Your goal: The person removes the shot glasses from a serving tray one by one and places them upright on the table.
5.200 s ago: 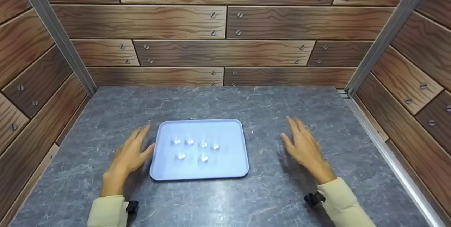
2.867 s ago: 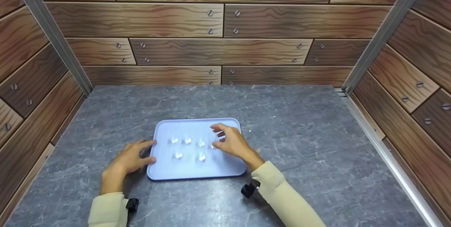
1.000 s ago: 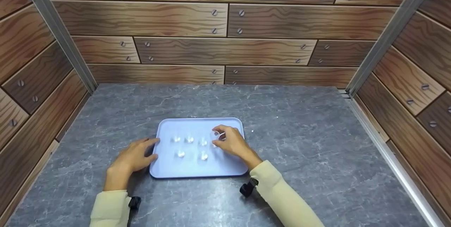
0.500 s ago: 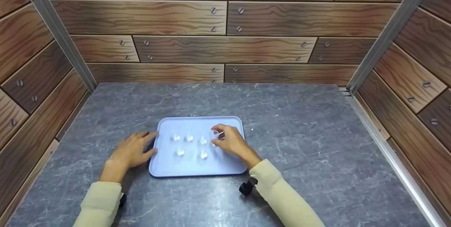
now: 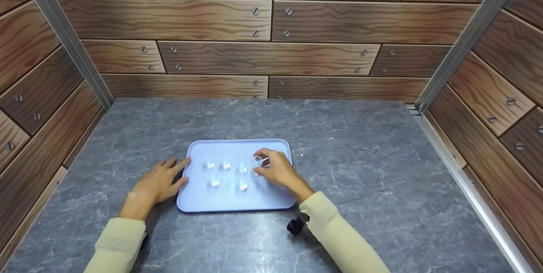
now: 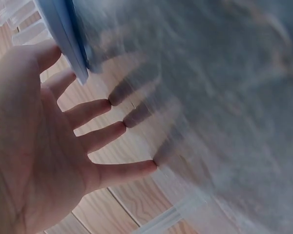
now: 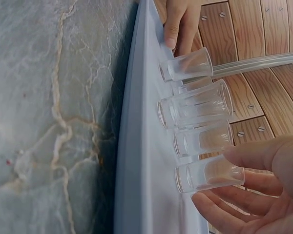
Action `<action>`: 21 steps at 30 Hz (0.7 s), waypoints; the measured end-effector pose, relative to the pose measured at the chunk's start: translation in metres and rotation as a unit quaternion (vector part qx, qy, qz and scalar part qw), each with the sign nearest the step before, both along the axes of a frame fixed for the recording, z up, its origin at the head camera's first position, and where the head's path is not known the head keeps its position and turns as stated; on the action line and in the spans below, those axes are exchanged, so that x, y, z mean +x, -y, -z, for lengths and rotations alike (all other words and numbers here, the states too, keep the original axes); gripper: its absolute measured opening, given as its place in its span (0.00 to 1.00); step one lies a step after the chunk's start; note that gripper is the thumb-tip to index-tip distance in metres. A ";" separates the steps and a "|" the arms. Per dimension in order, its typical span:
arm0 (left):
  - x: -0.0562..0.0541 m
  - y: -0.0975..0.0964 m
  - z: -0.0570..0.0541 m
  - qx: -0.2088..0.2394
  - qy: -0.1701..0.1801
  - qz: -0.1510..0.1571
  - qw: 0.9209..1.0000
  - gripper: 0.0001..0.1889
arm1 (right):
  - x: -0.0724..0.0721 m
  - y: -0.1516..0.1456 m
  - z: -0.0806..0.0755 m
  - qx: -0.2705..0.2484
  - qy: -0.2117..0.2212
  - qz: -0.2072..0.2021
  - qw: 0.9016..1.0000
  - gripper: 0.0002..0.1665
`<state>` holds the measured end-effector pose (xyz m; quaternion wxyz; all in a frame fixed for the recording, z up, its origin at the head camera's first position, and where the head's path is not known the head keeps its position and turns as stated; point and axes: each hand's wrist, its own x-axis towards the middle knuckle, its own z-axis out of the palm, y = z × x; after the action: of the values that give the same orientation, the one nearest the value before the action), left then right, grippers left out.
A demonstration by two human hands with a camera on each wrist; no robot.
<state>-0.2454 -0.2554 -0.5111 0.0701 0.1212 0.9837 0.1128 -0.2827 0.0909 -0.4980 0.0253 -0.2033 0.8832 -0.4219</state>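
On the grey marbled table lies a light-blue tray (image 5: pixel 267 199) bearing several clear shot glasses, all upright. The thumb and fingers of my right hand (image 5: pixel 278 170) are around the rightmost shot glass (image 7: pixel 207 174) of the back row, near its rim. That glass appears to stand on the tray. Further glasses, such as the front one (image 5: pixel 242 186), stand to its left. At the tray's left rim rests my left hand (image 5: pixel 157 184), its thumb and fingertips touching the edge. The left wrist view shows these fingers spread and straight, the other fingertips reaching the table.
Wood-patterned walls (image 5: pixel 212 57) enclose the table (image 5: pixel 360 171) at the back and both sides. Metal profiles (image 5: pixel 441 48) run up the rear corners. Two tiny white specks lie on the table right of the tray.
My right hand has come from the table's right side to the rightmost shot glass and taken hold of it. My left hand has moved onto the tray's left rim. The glasses keep their places.
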 end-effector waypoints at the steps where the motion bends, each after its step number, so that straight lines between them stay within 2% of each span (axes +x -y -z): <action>1: 0.000 0.000 0.000 0.001 -0.001 0.000 1.000 0.32 | 0.000 0.000 0.000 0.000 -0.002 0.000 1.000 0.21; 11: 0.000 0.000 0.001 0.005 -0.006 -0.008 1.000 0.31 | 0.001 -0.011 -0.010 -0.025 -0.014 -0.009 1.000 0.17; 21: 0.001 0.001 0.002 -0.004 -0.014 -0.008 1.000 0.30 | 0.003 -0.046 -0.031 -0.007 -0.013 0.014 1.000 0.18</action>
<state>-0.2446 -0.2560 -0.5136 0.0557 0.1147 0.9859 0.1082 -0.2798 0.1367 -0.4665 0.0065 -0.1966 0.8833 -0.4255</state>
